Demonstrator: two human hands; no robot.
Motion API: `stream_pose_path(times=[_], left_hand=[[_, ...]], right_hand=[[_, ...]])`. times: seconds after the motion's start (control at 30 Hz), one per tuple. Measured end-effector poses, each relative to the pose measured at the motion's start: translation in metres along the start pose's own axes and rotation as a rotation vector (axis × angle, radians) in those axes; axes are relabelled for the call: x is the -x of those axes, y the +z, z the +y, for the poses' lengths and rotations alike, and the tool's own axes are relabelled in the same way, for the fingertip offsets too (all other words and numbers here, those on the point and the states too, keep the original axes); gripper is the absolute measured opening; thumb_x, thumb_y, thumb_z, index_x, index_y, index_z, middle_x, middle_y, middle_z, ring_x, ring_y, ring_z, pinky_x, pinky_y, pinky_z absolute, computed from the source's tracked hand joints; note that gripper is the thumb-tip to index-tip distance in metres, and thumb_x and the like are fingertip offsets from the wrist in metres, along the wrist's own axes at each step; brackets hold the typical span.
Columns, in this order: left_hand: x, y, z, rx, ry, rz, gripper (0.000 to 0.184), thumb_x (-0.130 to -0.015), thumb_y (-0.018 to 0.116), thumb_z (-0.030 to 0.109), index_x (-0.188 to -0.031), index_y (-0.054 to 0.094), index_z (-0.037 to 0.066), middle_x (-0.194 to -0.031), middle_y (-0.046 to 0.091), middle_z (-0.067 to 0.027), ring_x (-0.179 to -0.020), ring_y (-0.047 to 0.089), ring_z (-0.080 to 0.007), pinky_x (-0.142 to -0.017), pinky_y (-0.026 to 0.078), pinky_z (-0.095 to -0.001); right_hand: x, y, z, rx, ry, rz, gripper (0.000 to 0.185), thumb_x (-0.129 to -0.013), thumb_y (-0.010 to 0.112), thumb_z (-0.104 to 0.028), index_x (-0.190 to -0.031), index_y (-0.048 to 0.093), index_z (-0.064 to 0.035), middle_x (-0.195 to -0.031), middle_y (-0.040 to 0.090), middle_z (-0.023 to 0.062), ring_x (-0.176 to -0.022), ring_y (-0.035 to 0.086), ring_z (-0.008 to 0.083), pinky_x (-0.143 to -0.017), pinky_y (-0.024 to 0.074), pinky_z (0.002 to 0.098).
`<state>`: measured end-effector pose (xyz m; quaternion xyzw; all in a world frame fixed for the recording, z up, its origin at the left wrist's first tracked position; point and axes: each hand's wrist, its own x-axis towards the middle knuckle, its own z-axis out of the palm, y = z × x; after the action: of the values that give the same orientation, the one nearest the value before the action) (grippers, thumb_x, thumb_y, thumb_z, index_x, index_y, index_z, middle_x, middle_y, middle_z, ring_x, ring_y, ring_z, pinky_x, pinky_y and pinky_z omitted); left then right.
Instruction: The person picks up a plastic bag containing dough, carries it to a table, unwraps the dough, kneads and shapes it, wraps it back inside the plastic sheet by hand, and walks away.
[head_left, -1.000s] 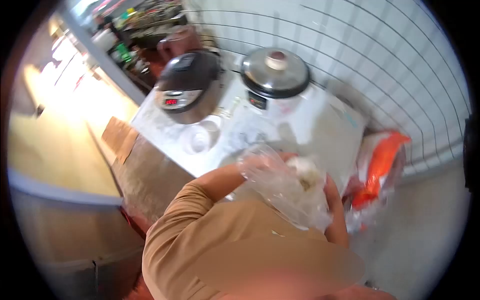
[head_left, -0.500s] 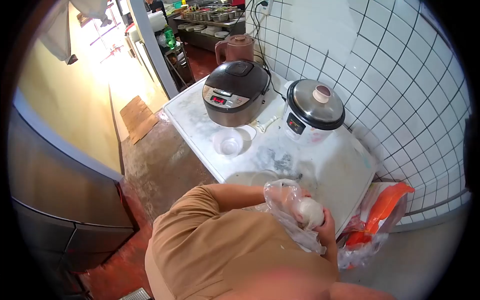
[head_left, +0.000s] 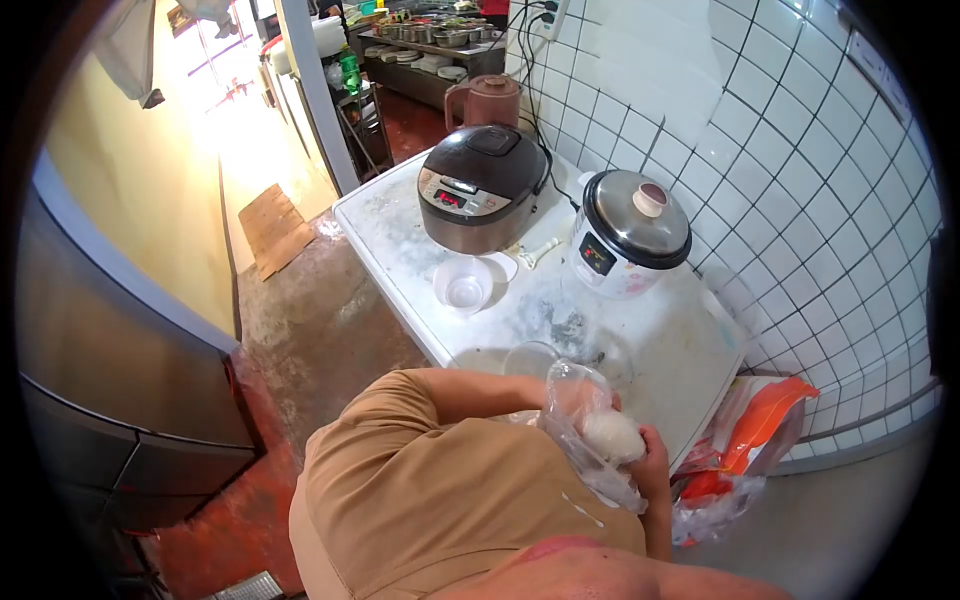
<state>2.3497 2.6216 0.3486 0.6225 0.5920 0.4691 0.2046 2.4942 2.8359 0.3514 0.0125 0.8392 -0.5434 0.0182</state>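
Observation:
Close to my body at the table's near edge, a clear plastic bag (head_left: 572, 385) hangs crumpled around a white rounded lump (head_left: 613, 436) that looks like cooked rice. My left hand (head_left: 592, 398) grips the bag and lump from the left, seen partly through the plastic. The fingers of my right hand (head_left: 652, 447) curl around the lump's right side. Just beyond my left forearm lies a clear round lid or dish (head_left: 530, 357), partly hidden by the arm.
On the white table (head_left: 400, 290) stand a dark rice cooker (head_left: 480, 190), a white cooker with a steel lid (head_left: 632, 235), a pink jug (head_left: 492, 102) and a clear plastic cup (head_left: 464, 287). A pale spoon (head_left: 540, 252) lies between the cookers. An orange-and-clear bag (head_left: 745, 440) sits right of the table.
Both hands have shifted slightly with the bag and lump, and more of the lump's top shows. The camera view has moved a little; the table things stay put.

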Motion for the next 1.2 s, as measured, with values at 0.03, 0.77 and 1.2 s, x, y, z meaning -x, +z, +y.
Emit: stream_pose_path(times=[0.03,0.77,1.2], left_hand=[[0.0,0.004,-0.003,-0.08,0.059,0.024,0.07,-0.063,0.077,0.033,-0.116,0.046,0.0,-0.109,0.052,-0.0167,-0.1,0.053,-0.0321,-0.081,0.045,-0.0399],[-0.001,0.013,0.016,0.003,-0.213,0.058,0.044,-0.065,0.071,0.033,-0.088,0.054,0.0,-0.083,0.054,-0.0113,-0.077,0.055,-0.0269,-0.063,0.046,-0.0372],[0.002,-0.009,0.027,-0.04,-0.01,0.002,0.047,-0.067,0.073,0.034,-0.091,0.052,-0.002,-0.086,0.058,-0.0133,-0.079,0.059,-0.0221,-0.067,0.047,-0.0344]], right_hand=[[0.001,0.001,0.0,0.034,-0.021,-0.018,0.056,-0.06,0.075,-0.009,-0.111,0.052,-0.0038,-0.098,0.058,0.0072,-0.091,0.055,0.0169,-0.079,0.0446,0.0296],[0.001,0.031,-0.05,0.447,-0.184,0.142,0.045,-0.059,0.076,-0.026,-0.094,0.059,-0.0024,-0.085,0.061,0.0145,-0.082,0.058,0.0338,-0.074,0.0462,0.0408],[-0.012,-0.007,-0.01,0.09,-0.221,-0.22,0.048,-0.066,0.078,-0.017,-0.106,0.058,-0.0019,-0.096,0.062,0.007,-0.085,0.058,0.0138,-0.075,0.0475,0.0284]])
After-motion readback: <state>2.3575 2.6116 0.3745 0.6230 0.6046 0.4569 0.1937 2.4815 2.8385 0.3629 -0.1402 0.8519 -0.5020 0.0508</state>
